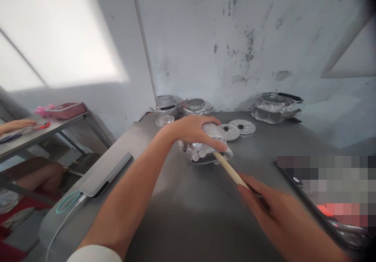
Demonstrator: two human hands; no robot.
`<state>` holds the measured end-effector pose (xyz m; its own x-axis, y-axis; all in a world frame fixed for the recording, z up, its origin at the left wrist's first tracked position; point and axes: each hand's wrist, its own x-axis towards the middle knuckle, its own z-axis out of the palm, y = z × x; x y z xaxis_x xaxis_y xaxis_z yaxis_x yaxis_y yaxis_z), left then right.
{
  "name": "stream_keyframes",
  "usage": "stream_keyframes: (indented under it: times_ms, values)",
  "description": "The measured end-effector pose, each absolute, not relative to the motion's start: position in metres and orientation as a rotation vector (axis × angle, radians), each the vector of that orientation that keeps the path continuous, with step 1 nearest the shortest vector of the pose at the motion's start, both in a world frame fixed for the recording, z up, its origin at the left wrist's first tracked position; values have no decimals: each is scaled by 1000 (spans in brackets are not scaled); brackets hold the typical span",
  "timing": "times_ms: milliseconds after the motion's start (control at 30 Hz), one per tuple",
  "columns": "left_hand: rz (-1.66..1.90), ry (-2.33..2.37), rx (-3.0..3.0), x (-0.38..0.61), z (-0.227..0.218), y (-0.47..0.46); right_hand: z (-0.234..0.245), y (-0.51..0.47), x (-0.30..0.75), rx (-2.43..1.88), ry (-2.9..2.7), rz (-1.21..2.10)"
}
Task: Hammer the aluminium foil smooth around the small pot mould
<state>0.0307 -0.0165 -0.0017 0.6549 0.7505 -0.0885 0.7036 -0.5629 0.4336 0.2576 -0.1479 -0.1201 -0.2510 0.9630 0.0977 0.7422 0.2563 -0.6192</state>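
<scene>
My left hand (194, 131) is closed over the top of a shiny clear-and-silver kettle-like vessel (189, 149) on the grey table, its thumb and fingers gripping near the upper rim. The hand covers much of the vessel. My right hand (264, 203) is wrapped round a pale wooden stick (228, 170). The stick's far end meets the near side of the vessel, under the left thumb; its tip is hidden. Just beyond the left fingertips lie two round lids (248, 132) with black knobs, one overlapping the other.
Two kettles (168, 110) and a small strainer (161, 121) stand at the back left, another kettle (268, 115) at the back right. A white power bank (102, 176) with a cable lies left. A phone (313, 199) is at right. Another person's hand (17, 125) rests on a neighbouring table.
</scene>
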Motion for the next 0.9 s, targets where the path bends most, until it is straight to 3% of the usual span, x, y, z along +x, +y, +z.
stream_keyframes:
  times_ms: [900]
  values:
    - [171,1152,2438,35,-5,-20,-124,-148,265,-1630,-2122,613]
